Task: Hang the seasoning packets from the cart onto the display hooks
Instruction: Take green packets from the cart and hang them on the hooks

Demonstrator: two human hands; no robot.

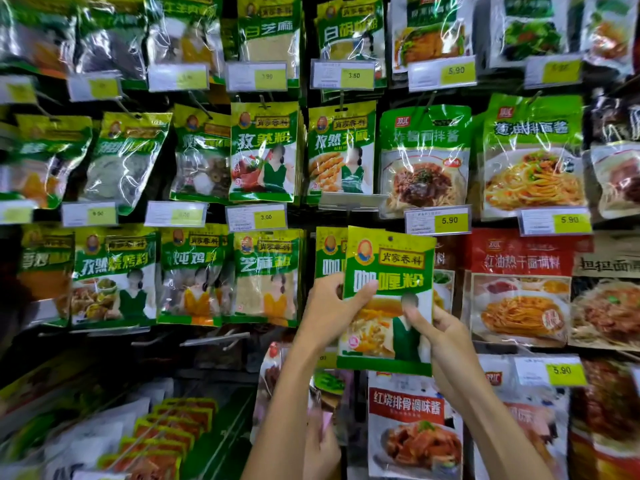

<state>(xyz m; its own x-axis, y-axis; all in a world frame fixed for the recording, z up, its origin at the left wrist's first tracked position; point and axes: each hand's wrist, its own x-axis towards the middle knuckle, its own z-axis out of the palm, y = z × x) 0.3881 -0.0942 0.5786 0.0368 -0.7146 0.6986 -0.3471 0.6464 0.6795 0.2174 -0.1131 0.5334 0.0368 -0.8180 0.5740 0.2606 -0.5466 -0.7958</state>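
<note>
I hold a green and yellow seasoning packet (389, 271) upright in front of the display wall, its hang hole at the top. My left hand (330, 306) grips its left edge, thumb across the front. My right hand (440, 332) pinches its lower right part, thumb on the front. Just behind it hangs a matching packet (329, 252) on a hook, mostly hidden by the held one. The hook itself is hidden.
Rows of hanging packets fill the wall, with yellow price tags (268, 218) below each row. Red sauce packets (516, 289) hang at the right and a red rib-sauce packet (414, 434) below. Stacked packets (162, 438) lie on a lower shelf at left.
</note>
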